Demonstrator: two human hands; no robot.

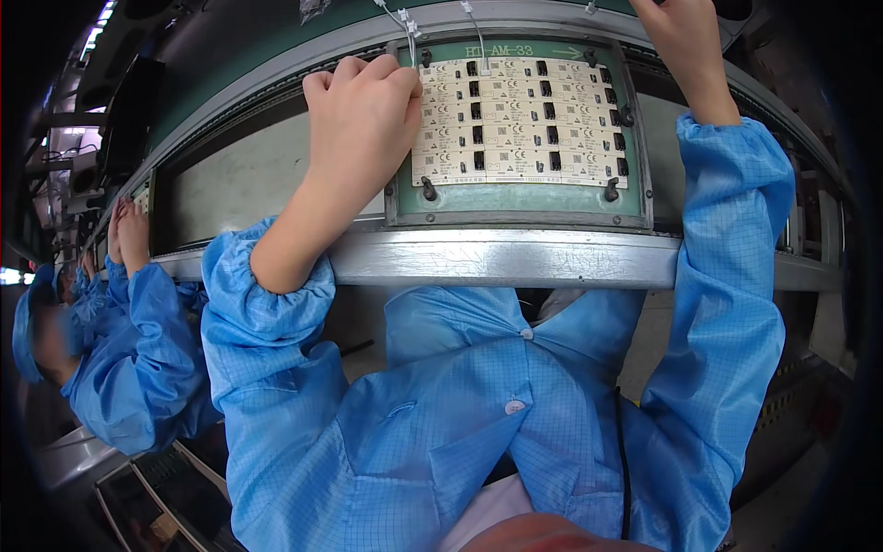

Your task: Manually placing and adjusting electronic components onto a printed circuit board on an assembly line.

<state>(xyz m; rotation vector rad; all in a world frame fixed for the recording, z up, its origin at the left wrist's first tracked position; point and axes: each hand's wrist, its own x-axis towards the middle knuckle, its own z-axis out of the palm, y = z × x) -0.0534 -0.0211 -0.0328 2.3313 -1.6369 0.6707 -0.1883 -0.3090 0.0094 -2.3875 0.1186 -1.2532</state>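
A white panel of small circuit boards (pixel 515 138) with rows of black components lies in a green fixture plate (pixel 515 200), held by dark clips at its corners. My left hand (pixel 363 115) is closed at the panel's left edge, its fingers curled down; whatever they grip is hidden behind the hand. Just beyond it, white wires with small connectors (pixel 407 25) run down toward the panel's upper left corner. Another white lead (pixel 475 39) ends at the panel's top row. My right hand (pixel 688 51) is raised past the fixture's far right corner, its fingers mostly cut off by the picture's upper edge.
A metal rail (pixel 506 258) runs along the near side of the conveyor line, between my body and the fixture. Beyond the fixture stretches a green surface (pixel 248 64) with a clear plastic scrap (pixel 314 9). At the left, a co-worker in blue (pixel 138 359) works at the same line.
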